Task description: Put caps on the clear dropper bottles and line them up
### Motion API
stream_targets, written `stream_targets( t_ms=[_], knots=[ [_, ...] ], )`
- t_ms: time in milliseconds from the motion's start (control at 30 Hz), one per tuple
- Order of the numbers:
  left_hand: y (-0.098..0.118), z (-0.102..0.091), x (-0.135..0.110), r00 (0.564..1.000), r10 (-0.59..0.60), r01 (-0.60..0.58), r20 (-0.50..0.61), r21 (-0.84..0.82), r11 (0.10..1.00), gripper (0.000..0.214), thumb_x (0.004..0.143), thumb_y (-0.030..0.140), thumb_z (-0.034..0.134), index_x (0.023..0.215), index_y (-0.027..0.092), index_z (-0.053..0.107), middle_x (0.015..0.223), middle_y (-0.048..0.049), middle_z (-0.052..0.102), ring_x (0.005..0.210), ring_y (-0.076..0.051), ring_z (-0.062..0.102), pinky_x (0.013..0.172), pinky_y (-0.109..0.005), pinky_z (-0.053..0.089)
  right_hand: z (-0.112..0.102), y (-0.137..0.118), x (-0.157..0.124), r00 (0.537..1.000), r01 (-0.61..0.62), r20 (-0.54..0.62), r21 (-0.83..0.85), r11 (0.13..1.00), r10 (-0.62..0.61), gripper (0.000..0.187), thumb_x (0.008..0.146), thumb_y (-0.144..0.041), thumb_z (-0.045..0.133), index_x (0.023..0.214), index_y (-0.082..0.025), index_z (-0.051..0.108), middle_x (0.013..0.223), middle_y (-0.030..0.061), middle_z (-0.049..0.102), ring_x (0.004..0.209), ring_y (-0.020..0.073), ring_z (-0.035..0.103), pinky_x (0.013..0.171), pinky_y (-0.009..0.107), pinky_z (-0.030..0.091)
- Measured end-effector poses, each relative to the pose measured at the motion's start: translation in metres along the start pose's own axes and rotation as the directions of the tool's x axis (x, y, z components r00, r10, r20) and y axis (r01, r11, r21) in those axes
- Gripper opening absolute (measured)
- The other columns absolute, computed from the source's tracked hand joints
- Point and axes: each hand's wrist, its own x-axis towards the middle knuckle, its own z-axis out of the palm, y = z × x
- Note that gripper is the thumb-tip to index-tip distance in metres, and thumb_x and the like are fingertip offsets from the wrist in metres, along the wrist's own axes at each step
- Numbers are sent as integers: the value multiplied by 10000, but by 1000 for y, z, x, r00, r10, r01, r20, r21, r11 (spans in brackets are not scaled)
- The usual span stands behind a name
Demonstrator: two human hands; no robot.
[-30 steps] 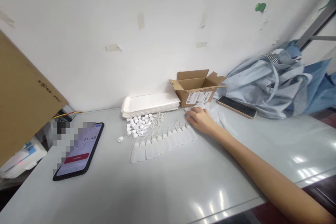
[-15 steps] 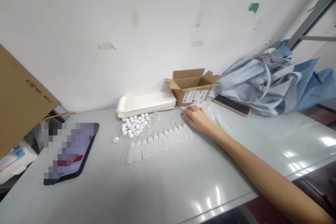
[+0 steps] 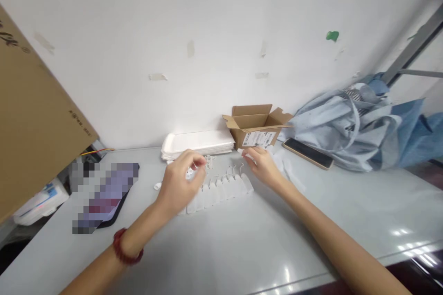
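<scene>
Head view: my left hand [image 3: 182,182] hovers over the heap of small white caps [image 3: 189,174], thumb and forefinger pinched together. Whether a cap sits between them I cannot tell. My right hand [image 3: 265,166] rests at the loose bottles [image 3: 282,161] by the cardboard box [image 3: 258,124], its grip hidden. The row of bottles [image 3: 221,187], soft translucent plastic, lies between my hands on the glossy grey table [image 3: 242,239]. Caps this tiny and smooth call for a fine fingertip pinch.

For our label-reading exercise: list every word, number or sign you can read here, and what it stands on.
No text reads clearly.
White label on the small cardboard box: too small.
Dark print on the large cardboard sheet: blurred, cut off.
Phone screen: pixelated.
</scene>
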Motion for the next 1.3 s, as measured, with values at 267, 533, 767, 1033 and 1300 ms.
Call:
stream_targets(
  t_ms=[267, 533, 767, 1033, 1300],
  knots=[
    [-57, 16, 31, 983, -103, 70, 153, 206, 976, 306, 825, 239, 477, 1019, 178, 705, 750, -46, 674, 778, -230, 608, 772, -347, 464, -7, -17, -5, 998, 62, -23, 29, 998, -61, 167, 921, -140, 429, 999, -189, 569, 994, 86, 664, 962, 234, 557, 792, 321, 365],
    [-56, 28, 42, 972, -73, 2, 223, 305, 952, 225, 819, 244, 512, 844, 204, 731, 773, -83, 686, 853, -293, 568, 736, -370, 426, -2, -19, -6, 994, 109, 23, -14, 994, -109, 202, 936, -129, 407, 1039, -167, 577, 989, 103, 670, 953, 253, 548, 823, 341, 332],
    [-59, 29, 43, 975, -73, 2, 209, 322, 947, 227, 823, 227, 482, 861, 189, 703, 785, -84, 650, 849, -276, 559, 733, -350, 423, -2, -22, -8, 991, 135, 16, 1, 991, -135, 213, 937, -124, 408, 1070, -158, 571, 988, 112, 669, 946, 255, 552, 821, 348, 341],
    [-52, 27, 48, 982, -62, 18, 176, 240, 971, 175, 755, 209, 535, 700, 183, 699, 699, -79, 640, 793, -275, 553, 698, -345, 414, 2, -23, -10, 987, 157, -22, 43, 987, -157, 206, 927, -126, 436, 1083, -153, 567, 1004, 120, 672, 957, 264, 562, 824, 377, 381],
    [-37, 10, 31, 985, -164, 165, -57, 22, 986, 189, 793, 325, 566, 812, 184, 691, 841, -49, 692, 836, -223, 581, 785, -332, 426, 7, -20, -9, 988, 146, -76, 157, 977, -136, 242, 912, -153, 459, 1101, -99, 601, 957, 166, 673, 909, 310, 587, 763, 439, 453]
  ],
)
